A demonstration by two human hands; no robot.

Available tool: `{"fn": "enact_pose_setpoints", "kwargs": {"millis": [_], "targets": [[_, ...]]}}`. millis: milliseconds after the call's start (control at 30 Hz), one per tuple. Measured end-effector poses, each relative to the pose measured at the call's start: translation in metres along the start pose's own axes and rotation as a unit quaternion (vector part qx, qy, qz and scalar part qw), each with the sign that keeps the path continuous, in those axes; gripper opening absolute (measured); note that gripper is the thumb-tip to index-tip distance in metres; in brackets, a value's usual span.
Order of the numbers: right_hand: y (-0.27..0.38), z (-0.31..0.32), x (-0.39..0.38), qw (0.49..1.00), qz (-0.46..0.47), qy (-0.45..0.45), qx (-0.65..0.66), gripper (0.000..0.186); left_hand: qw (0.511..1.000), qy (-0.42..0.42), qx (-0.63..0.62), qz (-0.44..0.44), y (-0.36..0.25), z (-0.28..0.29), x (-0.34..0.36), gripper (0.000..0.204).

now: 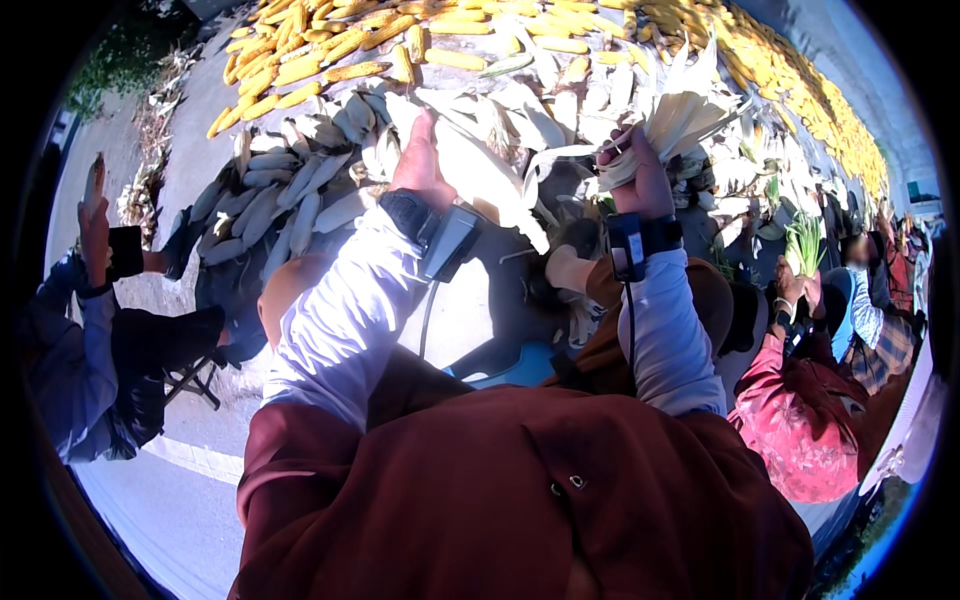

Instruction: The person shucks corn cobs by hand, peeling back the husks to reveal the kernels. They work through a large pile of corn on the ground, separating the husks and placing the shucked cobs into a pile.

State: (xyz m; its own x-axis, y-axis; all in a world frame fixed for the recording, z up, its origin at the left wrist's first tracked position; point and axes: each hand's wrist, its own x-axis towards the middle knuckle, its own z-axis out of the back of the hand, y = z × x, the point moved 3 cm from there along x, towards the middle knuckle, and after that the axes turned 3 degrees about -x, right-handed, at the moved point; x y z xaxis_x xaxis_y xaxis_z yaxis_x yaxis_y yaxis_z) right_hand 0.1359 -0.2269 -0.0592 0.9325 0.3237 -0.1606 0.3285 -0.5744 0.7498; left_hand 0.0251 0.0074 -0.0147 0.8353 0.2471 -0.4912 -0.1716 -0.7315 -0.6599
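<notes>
My left hand (423, 165) grips an ear of corn in pale husk (480, 180) that slants down to the right in front of me, its fingers mostly hidden behind it. To the right and a little higher, my right hand (637, 175) is closed round a bunch of peeled-back, dry husk leaves (680, 105), which fan out above it. Both wrists carry dark devices with cables. Beyond and below the ear lies a heap of unhusked corn (280, 200).
Rows of bare yellow cobs (300, 70) lie on the concrete beyond. A seated person (95, 330) works at my left. Several people sit along my right, the nearest in red (800, 420), hands on green-leaved corn. A blue object (510, 370) is below me.
</notes>
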Motion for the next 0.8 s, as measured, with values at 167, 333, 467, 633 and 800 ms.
{"fn": "enact_pose_setpoints", "kwargs": {"millis": [167,333,467,633,800], "targets": [[-0.044,-0.036,-0.027,0.978,-0.139,0.047,-0.147,0.043,0.999,-0.024,-0.037,0.000,-0.006,-0.011,-0.013,0.061],[-0.045,-0.029,-0.021,0.981,-0.118,0.077,-0.134,0.043,0.999,-0.008,-0.030,-0.009,0.003,0.016,0.015,0.063],[-0.001,0.017,-0.001,0.989,0.017,-0.118,-0.084,0.029,0.993,-0.048,-0.055,-0.089,-0.005,0.011,0.010,0.047],[0.026,-0.002,-0.013,0.997,0.014,-0.040,-0.069,0.016,0.986,-0.062,-0.094,-0.124,-0.001,0.024,0.032,0.035],[-0.030,-0.051,-0.039,0.967,-0.104,0.031,-0.230,0.019,0.990,-0.042,-0.109,-0.077,0.005,0.025,0.036,0.037]]}}
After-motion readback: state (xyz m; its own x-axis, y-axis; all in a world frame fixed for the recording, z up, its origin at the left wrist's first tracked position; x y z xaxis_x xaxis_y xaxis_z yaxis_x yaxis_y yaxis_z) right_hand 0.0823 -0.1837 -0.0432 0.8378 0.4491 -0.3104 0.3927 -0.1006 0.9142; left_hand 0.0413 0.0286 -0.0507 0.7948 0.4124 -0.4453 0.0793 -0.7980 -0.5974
